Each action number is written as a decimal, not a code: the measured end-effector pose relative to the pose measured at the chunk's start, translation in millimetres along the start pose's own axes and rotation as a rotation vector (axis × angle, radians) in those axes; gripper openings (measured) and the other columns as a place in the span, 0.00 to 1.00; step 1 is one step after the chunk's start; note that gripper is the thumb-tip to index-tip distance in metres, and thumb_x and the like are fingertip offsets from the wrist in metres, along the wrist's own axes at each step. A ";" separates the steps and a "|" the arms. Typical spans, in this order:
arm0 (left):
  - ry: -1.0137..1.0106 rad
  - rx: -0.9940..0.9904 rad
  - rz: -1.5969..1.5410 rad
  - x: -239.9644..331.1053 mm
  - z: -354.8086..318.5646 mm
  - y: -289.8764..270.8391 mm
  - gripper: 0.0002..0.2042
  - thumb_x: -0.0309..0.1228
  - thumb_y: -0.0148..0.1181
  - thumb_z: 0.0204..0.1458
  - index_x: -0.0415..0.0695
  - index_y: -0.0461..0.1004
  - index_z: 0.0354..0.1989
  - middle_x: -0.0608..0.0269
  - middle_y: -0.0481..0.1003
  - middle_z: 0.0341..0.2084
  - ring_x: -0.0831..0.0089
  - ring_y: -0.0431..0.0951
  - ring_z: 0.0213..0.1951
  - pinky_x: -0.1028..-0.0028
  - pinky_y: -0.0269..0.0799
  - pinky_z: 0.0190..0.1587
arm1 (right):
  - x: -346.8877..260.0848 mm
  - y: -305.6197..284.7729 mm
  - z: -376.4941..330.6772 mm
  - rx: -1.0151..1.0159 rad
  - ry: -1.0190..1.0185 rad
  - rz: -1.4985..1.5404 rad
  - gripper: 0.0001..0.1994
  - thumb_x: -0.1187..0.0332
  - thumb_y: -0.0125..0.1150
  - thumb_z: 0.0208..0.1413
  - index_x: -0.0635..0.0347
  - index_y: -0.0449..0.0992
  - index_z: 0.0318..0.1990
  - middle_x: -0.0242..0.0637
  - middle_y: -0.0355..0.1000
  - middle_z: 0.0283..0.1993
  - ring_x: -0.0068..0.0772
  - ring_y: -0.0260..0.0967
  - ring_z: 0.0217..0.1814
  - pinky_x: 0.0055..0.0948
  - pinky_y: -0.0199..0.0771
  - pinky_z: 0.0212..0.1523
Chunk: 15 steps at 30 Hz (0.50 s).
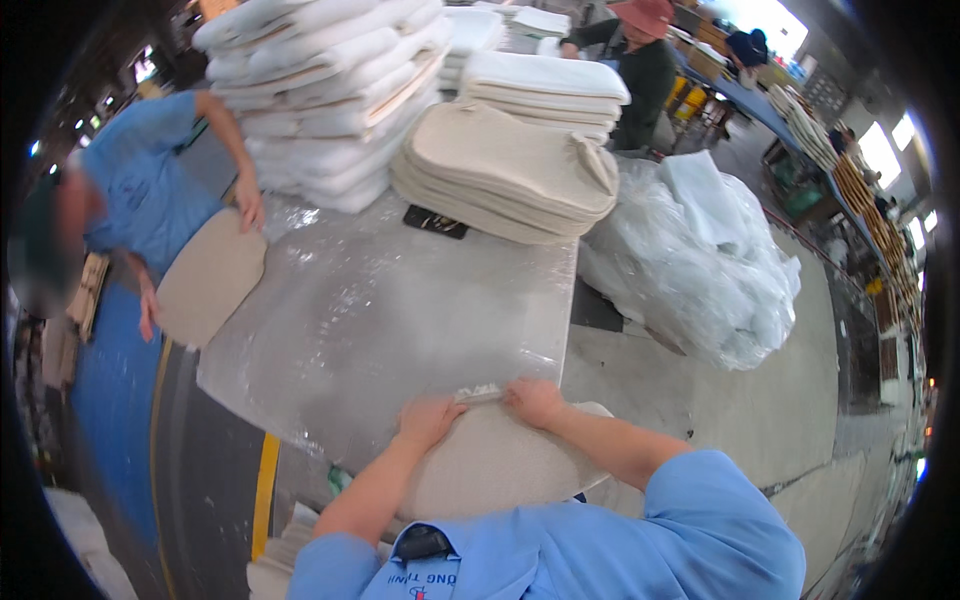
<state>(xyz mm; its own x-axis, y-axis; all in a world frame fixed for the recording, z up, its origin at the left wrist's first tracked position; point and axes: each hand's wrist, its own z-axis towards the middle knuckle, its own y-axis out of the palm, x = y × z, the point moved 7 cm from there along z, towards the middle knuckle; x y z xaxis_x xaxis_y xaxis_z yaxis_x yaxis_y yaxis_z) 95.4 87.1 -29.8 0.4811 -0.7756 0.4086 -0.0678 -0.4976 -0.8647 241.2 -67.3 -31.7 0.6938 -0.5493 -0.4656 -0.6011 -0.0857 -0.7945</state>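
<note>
Pad (502, 455), just one: left hand (430, 419) and right hand (533, 402) both grip its far edge; one blue shirt (600, 555) hides its near end.

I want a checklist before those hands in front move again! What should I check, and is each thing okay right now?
1. Left hand on the far edge of the beige pad: ok.
2. Right hand on that same edge: ok.
3. Pad all on the table: not ok, it sticks out past the table's right edge.
4. Co-worker's hands out of the way: ok, they're over on the left with another beige pad.
5. Pile of beige pads apart from the front hands: ok, it's farther back.
6. Underside of the front pad smooth: cannot tell, it's hidden.
</note>
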 end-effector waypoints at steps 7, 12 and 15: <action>0.175 -0.307 -0.251 33.3 -79.0 -56.8 0.23 0.43 0.51 0.67 0.39 0.73 0.61 0.46 0.75 0.58 0.49 0.75 0.58 0.54 0.70 0.60 | -82.1 -32.8 -71.9 -0.529 -0.414 0.181 0.33 0.48 0.49 0.70 0.57 0.58 0.75 0.49 0.55 0.77 0.54 0.60 0.75 0.49 0.60 0.72; 0.127 -0.377 -0.154 44.6 -138.8 -35.0 0.29 0.44 0.45 0.68 0.35 0.64 0.70 0.43 0.66 0.68 0.50 0.63 0.71 0.55 0.56 0.73 | -87.8 0.6 -106.0 -0.710 -0.458 0.057 0.37 0.40 0.35 0.73 0.52 0.47 0.80 0.43 0.43 0.84 0.47 0.35 0.86 0.54 0.34 0.82; 0.080 -0.390 -0.134 37.5 -133.3 -18.5 0.30 0.44 0.42 0.67 0.34 0.62 0.70 0.44 0.64 0.70 0.50 0.61 0.73 0.55 0.53 0.75 | -84.2 10.8 -99.8 -0.700 -0.455 0.035 0.37 0.39 0.36 0.72 0.51 0.47 0.80 0.42 0.42 0.84 0.46 0.35 0.86 0.55 0.33 0.82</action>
<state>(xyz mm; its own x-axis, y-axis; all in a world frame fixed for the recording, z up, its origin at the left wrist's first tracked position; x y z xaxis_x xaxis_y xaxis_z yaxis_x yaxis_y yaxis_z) -1.8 15.4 40.4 0.4400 -0.7140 0.5446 -0.3427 -0.6941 -0.6331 136.7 -104.9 37.8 0.6723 -0.1854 -0.7167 -0.6288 -0.6540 -0.4206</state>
